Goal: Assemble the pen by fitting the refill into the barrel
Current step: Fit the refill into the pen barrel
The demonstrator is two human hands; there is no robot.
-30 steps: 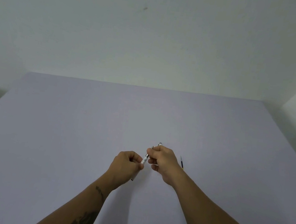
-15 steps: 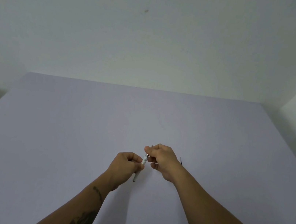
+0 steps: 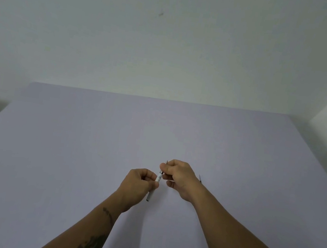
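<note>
Hands meet above the middle of a pale lilac table (image 3: 69, 152). The left hand (image 3: 138, 184) is closed around a white barrel (image 3: 158, 179), which slants from lower left to upper right; its lower end pokes out below the fist, clear of the tabletop. The right hand (image 3: 179, 176) pinches a thin part at the barrel's upper end, a dark tip (image 3: 166, 162) showing just past the fingers (image 3: 164, 167). Whether that part is the refill is too small to tell. A slim dark piece (image 3: 200, 178) lies on the table just behind the right wrist. A tattoo (image 3: 89, 246) marks the left forearm.
</note>
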